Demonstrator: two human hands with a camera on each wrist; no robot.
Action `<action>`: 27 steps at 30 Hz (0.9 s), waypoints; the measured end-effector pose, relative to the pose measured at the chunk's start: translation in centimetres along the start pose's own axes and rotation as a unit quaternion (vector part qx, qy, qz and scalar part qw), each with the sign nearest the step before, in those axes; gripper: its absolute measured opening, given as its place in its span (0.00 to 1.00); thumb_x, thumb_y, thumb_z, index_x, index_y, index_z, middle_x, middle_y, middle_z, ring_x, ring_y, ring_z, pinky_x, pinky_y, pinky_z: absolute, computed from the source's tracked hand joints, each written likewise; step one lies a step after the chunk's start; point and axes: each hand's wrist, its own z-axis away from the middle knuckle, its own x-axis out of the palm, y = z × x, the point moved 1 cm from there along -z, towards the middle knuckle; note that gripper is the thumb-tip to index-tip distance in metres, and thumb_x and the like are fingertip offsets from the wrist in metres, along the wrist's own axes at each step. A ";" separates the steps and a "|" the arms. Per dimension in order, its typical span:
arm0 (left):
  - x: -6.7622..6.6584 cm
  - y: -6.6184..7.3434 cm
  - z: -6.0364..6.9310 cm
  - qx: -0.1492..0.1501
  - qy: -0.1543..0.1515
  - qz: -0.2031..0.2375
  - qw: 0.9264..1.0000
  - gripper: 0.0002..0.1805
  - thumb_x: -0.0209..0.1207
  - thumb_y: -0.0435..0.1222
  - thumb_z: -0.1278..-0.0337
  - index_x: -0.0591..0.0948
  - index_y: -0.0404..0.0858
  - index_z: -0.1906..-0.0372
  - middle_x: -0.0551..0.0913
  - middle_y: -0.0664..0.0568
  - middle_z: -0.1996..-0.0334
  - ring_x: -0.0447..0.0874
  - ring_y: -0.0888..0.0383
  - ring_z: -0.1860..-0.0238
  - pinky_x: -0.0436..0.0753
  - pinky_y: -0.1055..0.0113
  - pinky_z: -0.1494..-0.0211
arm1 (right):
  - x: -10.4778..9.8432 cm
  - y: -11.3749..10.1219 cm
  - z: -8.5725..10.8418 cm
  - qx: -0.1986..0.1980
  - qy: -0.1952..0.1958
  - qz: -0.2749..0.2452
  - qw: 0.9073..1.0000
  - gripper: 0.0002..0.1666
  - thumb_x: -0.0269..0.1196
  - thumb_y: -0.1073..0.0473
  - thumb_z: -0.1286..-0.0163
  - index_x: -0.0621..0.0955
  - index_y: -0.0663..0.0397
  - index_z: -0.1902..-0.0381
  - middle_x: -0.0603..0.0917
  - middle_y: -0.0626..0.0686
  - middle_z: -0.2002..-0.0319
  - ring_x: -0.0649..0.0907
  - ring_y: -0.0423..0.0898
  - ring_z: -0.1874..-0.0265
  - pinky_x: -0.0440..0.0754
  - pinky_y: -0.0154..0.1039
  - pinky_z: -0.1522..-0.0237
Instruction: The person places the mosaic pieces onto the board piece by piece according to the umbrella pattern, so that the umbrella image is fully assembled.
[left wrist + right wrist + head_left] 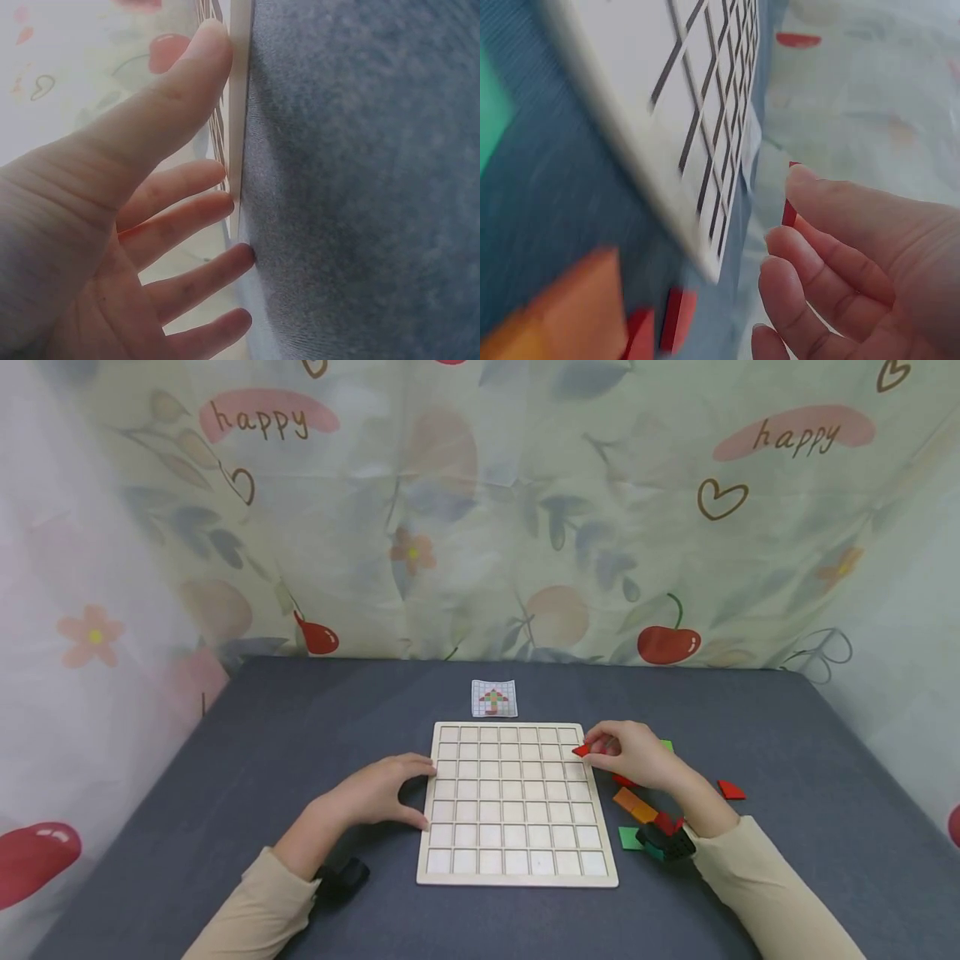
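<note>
Taking the pale board's middle as the clock's centre, a thin, softly creased curtain [93,710] printed with flowers and cherries hangs at far left. Nearer, toward eight o'clock, a black device [343,878] sits by a cream cuff [281,889]. At nine, the left hand [382,789] is spread and relaxed, its thumb and fingertips against the edge of the board [425,852]; it clasps nothing.

The board lies flat on a dark, finely textured cloth [247,752], its smooth, wood-coloured frame bordering a grid of whitish squares. Just beyond the rim at twelve is a small square card [494,687] (a little tree-like figure in coloured blocks on a printed grid).

Toward two o'clock, the right hand [633,752] pinches a thin, flat red piece [580,750] between thumb and fingertips, over the board's upper right part; one end looks pointed. A light green piece [667,745] peeks out behind that hand. Around three lie straight-edged orange pieces [635,805], with a flat green piece [628,837] nearer four. Furthest right, at three, rests a red piece with a curved side [731,790].
</note>
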 end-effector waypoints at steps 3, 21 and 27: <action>-0.1 0.0 0.0 0.002 -0.002 0.001 1.000 0.39 0.72 0.49 0.62 0.75 0.36 0.41 0.73 0.44 0.38 0.69 0.47 0.36 0.68 0.51 0.34 | 0.7 -0.9 -1.0 -0.010 -0.010 0.001 1.000 0.14 0.66 0.58 0.40 0.81 0.57 0.58 0.81 0.49 0.71 0.75 0.41 0.74 0.74 0.32 0.74; -0.2 0.1 0.1 -0.004 -0.006 0.000 1.000 0.39 0.71 0.49 0.62 0.74 0.37 0.41 0.72 0.44 0.38 0.69 0.47 0.36 0.68 0.51 0.34 | 4.1 -3.7 -5.7 -0.027 -0.046 -0.042 0.998 0.14 0.65 0.58 0.39 0.81 0.58 0.57 0.81 0.51 0.71 0.78 0.41 0.72 0.75 0.33 0.68; -0.2 0.1 0.1 -0.004 -0.005 -0.003 1.000 0.40 0.71 0.50 0.62 0.74 0.37 0.41 0.72 0.44 0.38 0.69 0.47 0.36 0.69 0.50 0.35 | 5.0 -4.5 -6.4 -0.025 -0.055 -0.030 0.998 0.12 0.65 0.58 0.40 0.81 0.57 0.59 0.81 0.50 0.71 0.76 0.40 0.74 0.73 0.32 0.69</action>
